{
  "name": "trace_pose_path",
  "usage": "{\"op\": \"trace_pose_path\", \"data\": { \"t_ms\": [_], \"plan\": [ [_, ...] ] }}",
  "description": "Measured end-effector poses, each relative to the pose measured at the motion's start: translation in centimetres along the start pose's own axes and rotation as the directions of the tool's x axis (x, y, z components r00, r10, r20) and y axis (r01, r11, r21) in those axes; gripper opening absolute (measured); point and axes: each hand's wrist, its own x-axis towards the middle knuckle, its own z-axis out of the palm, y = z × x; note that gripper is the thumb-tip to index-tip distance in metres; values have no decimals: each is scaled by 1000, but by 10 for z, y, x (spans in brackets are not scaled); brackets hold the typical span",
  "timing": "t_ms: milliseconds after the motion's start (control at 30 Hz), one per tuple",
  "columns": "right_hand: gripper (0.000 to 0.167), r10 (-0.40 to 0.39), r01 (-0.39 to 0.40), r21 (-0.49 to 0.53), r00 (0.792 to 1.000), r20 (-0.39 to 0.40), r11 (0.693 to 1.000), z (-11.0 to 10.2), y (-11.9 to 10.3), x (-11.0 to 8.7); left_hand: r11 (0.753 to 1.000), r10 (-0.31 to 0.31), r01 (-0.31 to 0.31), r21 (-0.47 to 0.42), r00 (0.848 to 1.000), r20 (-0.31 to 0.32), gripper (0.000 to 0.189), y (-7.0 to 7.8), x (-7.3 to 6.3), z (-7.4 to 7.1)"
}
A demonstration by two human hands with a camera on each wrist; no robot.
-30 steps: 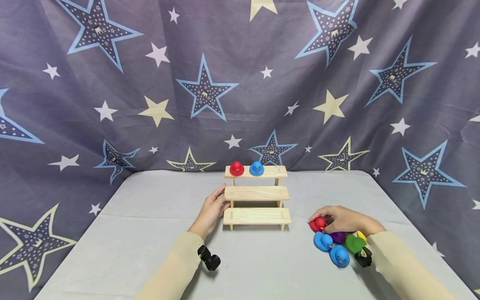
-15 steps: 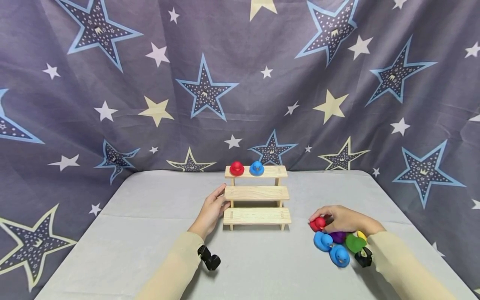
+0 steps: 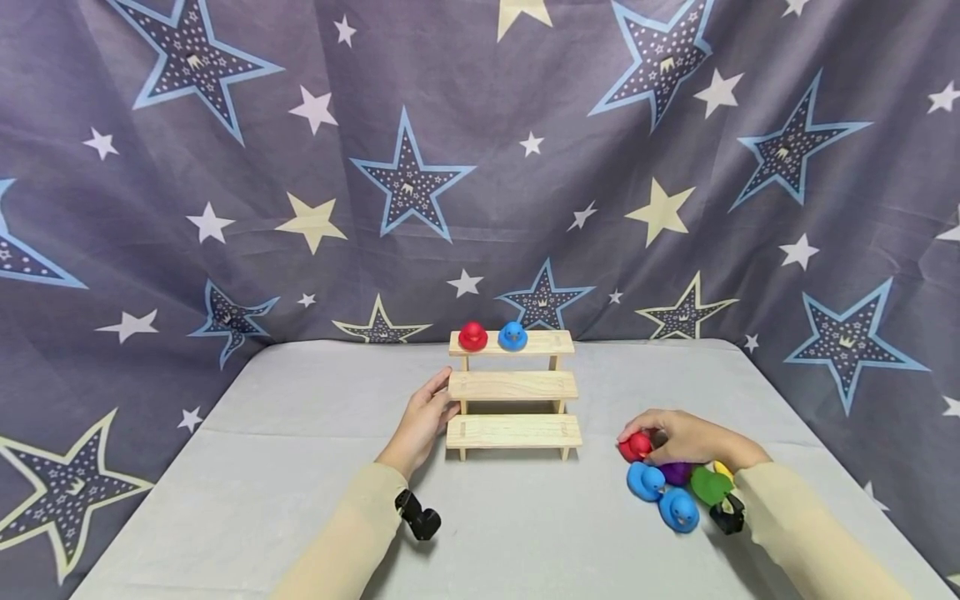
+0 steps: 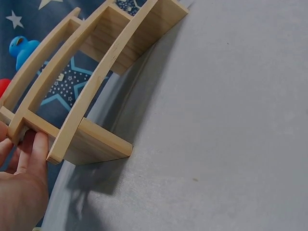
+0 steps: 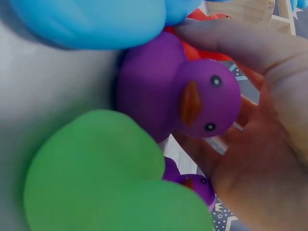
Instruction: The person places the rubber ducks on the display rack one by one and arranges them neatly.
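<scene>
A three-step wooden display stand point(image 3: 514, 432) stands on the table, with a red rubber duck point(image 3: 473, 337) and a blue rubber duck point(image 3: 513, 336) on its top step. My left hand point(image 3: 422, 421) grips the stand's left side at the middle step; in the left wrist view the fingers point(image 4: 37, 151) reach under that board. On the right, my right hand point(image 3: 684, 437) holds another red rubber duck point(image 3: 634, 447) between thumb and fingers, low at the table. Right below that hand sit a purple duck point(image 5: 156, 89) and a green duck point(image 5: 96, 173). The red duck is mostly hidden in the right wrist view.
Two blue ducks point(image 3: 679, 510) lie in front of the right hand, and a yellow duck point(image 3: 723, 471) is partly hidden by the wrist. A second purple duck point(image 5: 197, 186) shows in the right wrist view. Starry cloth point(image 3: 405, 275) hangs behind the grey table point(image 3: 525, 533).
</scene>
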Motion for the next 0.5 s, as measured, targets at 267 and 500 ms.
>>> {"op": "trace_pose_path", "data": {
  "t_ms": [267,500],
  "plan": [
    [39,-9,8,-38,1000,-18,999,1,0,2,1000,1,-1,1,1000,-2,57,0,0,-1],
    [38,-15,15,-64,1000,-11,998,-2,-6,2,1000,0,0,-6,1000,7,57,1,-1,-1]
  ]
}}
